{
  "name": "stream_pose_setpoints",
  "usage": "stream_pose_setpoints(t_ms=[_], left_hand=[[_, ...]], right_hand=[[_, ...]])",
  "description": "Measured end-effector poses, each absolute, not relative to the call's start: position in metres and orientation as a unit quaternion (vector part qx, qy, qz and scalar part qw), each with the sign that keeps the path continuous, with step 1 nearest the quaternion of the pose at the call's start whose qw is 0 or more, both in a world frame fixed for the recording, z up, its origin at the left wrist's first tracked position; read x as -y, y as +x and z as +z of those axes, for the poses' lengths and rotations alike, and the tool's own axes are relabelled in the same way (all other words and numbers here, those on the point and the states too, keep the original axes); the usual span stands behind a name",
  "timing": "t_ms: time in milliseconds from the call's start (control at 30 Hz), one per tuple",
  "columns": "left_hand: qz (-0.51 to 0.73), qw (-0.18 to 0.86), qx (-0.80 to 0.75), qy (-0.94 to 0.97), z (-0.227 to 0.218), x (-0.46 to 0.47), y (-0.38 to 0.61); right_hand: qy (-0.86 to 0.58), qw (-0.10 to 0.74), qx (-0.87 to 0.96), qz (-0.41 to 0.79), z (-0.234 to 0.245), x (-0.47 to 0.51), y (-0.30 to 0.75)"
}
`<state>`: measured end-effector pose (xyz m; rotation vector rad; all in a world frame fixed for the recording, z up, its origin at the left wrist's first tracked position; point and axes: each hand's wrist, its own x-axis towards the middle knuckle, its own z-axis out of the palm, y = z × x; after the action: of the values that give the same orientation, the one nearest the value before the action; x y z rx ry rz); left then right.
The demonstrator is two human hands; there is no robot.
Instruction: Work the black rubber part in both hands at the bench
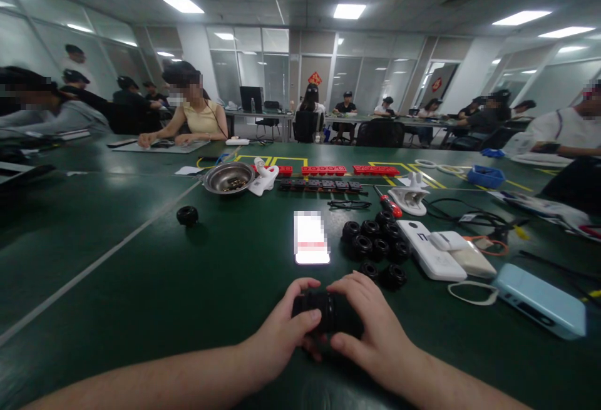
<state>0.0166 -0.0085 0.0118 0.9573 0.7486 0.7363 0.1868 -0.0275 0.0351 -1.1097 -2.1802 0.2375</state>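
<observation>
Just above the front of the green table, both of my hands grip a black cylindrical part (pixel 327 311), lying on its side with a ridge round its middle. My left hand (pixel 286 319) is closed on its left end, thumb across the front. Around the right end curl the fingers of my right hand (pixel 370 322), with the thumb below. I cannot tell whether the part is one piece or two joined. Several black ring-shaped parts (pixel 370 244) sit in a cluster beyond my right hand. Another such black part (pixel 188 215) stands alone to the left.
A lit phone (pixel 312 238) lies ahead of my hands. Farther back are a metal bowl (pixel 213 184) with small metal pieces, red trays (pixel 323 171) and a red screwdriver (pixel 391 205). At right lie a white power bank (pixel 427 250), a light-blue box (pixel 539 297) and cables. People sit around.
</observation>
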Motion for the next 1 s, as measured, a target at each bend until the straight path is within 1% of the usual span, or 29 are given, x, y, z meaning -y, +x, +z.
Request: stream_pose_setpoints(t_ms=[67,200,267,400,467,533,633,700,833,900,1000], left_hand=[[0.337,0.742,-0.351,0.461,0.0144,0.0103,0.0161],[0.299,0.749,-0.370,0.462,0.0147,0.0100,0.0182],[0.282,0.752,-0.376,0.463,0.0125,0.0088,0.0194],[0.329,0.745,-0.361,0.455,0.0094,0.0076,0.0179],[0.342,0.747,-0.352,0.449,0.0098,0.0073,0.0163],[0.340,0.752,-0.354,0.439,0.0106,0.0065,0.0159],[0.298,0.759,-0.374,0.441,0.0107,0.0049,0.0176],[0.276,0.755,-0.386,0.453,0.0098,0.0047,0.0187],[0.322,0.739,-0.372,0.461,0.0105,0.0075,0.0167],[0.337,0.741,-0.364,0.453,0.0134,0.0090,0.0150],[0.326,0.748,-0.370,0.444,0.0172,0.0087,0.0150]], right_hand=[[-0.416,0.327,0.842,0.101,0.0343,0.0278,0.1868],[-0.363,0.318,0.874,0.057,0.0321,0.0287,0.1872],[-0.367,0.313,0.875,0.044,0.0323,0.0286,0.1869],[-0.425,0.317,0.844,0.083,0.0338,0.0275,0.1862],[-0.426,0.315,0.843,0.096,0.0335,0.0276,0.1861],[-0.405,0.315,0.855,0.084,0.0329,0.0282,0.1862],[-0.370,0.319,0.871,0.056,0.0336,0.0296,0.1862],[-0.373,0.314,0.871,0.057,0.0352,0.0300,0.1860],[-0.433,0.308,0.840,0.107,0.0366,0.0296,0.1856],[-0.424,0.309,0.843,0.119,0.0352,0.0295,0.1857],[-0.379,0.319,0.864,0.093,0.0329,0.0298,0.1860]])
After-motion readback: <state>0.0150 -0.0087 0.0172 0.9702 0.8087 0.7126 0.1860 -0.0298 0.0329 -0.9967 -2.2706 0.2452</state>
